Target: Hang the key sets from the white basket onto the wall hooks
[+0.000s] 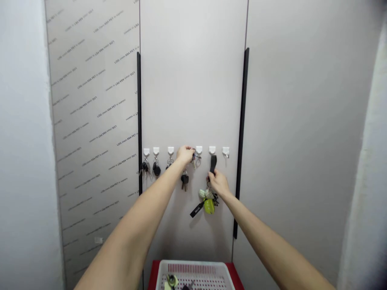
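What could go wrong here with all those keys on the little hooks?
1. The left hand pinches the keys beside the nearest hook. If the ring misses it, they could drop, perhaps past the basket below.
2. The right hand grips the strap of a bulky bunch. A hard tug might pull the strap's hook off the door.

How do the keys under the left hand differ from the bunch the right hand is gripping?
The small key set under the left hand is plain dark-headed keys; the big bunch at the right hand carries a yellow-green charm and black tag. The small key set hangs close under the hooks; the big bunch dangles lower on a black strap. Both hang against the same door.
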### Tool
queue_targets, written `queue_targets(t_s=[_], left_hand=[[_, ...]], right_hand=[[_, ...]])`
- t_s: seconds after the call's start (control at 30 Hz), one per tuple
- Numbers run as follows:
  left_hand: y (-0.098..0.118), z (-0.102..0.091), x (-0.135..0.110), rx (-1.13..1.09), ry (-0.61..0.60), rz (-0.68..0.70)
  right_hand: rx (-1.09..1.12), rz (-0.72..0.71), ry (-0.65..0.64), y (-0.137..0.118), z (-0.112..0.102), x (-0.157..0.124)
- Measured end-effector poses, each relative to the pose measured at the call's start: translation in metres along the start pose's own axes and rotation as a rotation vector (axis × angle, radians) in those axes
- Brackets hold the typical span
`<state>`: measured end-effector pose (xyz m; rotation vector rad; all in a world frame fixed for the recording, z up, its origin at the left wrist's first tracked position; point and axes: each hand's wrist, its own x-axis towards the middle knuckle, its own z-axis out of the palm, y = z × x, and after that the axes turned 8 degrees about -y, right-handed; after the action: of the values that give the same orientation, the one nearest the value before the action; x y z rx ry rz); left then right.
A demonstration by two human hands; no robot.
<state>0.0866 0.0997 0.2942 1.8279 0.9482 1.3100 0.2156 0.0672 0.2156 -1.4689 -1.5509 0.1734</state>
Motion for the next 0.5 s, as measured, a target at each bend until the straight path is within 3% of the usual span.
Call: queue_targets(t_s=[0.1, 0.2, 0.27, 0.3, 0.37, 0.43, 0.5], left_hand=[[0.0, -0.002, 0.007, 0.2, -0.146, -0.023], [0.005, -0.005, 0.019, 0.121, -0.014, 0.061], [0.012, -0.005, 0.024, -0.051, 0.093, 0.163], [0.015, -0.005, 0.024, -0.115, 0.103, 0.203], [0.017, -0.005, 0.015, -0.138, 0.008, 0.224], [0.008, -0.004, -0.005, -0.055, -0.205, 0.162], [-0.015, -0.002, -0.038, 0.04, -0.441, 0.059]], right_hand=[[0.061, 0.053, 0.093, -0.003, -0.009, 0.01], [0.082, -0.014, 0.154, -0.02, -0.027, 0.016], [0.122, -0.071, 0.109, -0.034, -0.035, 0.014], [0.142, -0.086, 0.047, -0.04, -0.036, 0.01], [0.153, -0.081, -0.157, -0.043, -0.031, -0.007], [0.128, -0.014, -0.429, -0.032, -0.018, -0.032], [0.101, 0.079, -0.692, -0.01, 0.0, -0.065]])
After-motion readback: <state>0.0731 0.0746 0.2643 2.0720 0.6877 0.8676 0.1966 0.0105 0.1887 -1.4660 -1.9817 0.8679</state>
